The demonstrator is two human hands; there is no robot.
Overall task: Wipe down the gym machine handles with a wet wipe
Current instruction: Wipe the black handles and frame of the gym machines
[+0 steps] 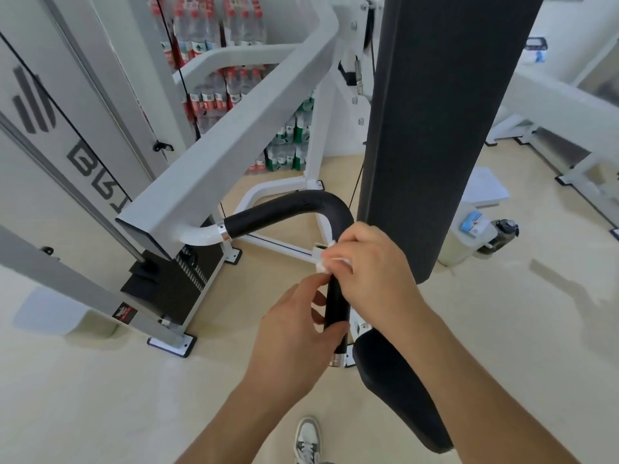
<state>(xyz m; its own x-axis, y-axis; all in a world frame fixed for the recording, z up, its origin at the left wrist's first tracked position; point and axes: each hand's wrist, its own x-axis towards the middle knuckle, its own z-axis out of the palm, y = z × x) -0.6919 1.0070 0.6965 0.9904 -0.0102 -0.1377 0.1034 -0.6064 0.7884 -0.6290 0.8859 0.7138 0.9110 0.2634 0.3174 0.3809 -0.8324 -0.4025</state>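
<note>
Currently the right hand [371, 272] clasps the wet wipe [325, 266] around the handle [284, 212]; the left hand [294, 333] pinches the handle below. Risk: the bunched wipe may skip the bend.

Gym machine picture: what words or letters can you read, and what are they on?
"B": first big grey letter on the side panel; the next letters are half hidden.
Red-and-black sticker on the frame: too blurred to read.
Bottle labels: too small.
Blue pack: too blurred.
</note>
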